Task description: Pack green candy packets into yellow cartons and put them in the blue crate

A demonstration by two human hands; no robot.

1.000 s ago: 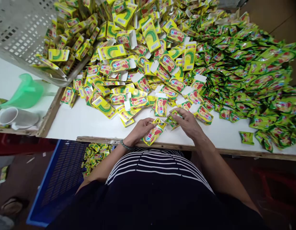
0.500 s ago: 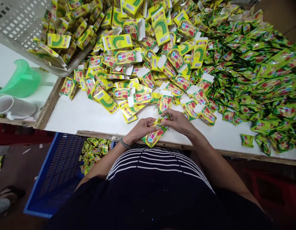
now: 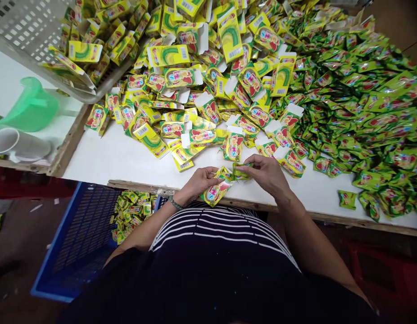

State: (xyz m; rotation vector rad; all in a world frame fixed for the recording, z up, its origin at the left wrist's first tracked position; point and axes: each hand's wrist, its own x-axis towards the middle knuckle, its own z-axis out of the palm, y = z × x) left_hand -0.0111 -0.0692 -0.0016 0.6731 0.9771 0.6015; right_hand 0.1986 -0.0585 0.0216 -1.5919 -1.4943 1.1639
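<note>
white table [image 3: 127,157], yellow carton [image 3: 215,192] diag. to upper r. under curled l. hand [image 3: 201,182]; r. hand [image 3: 266,174] pinching green sachet [image 3: 241,171]

From here, the right hand [image 3: 267,176] hides most of the sachet [image 3: 241,171], and the left hand [image 3: 200,182] part of the yellow carton [image 3: 215,193]. The white crate [image 3: 22,36] runs off the top-left edge, and print on the far sachets [image 3: 370,99] seems too small for me to read.

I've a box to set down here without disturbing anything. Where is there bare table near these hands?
The white tabletop shows left of the left hand, between the yellow cartons and the wooden front edge. A second strip lies right of the right hand, below the green sachets. Farther back it is crowded: cartons and sachets heaped and overlapping.
</note>
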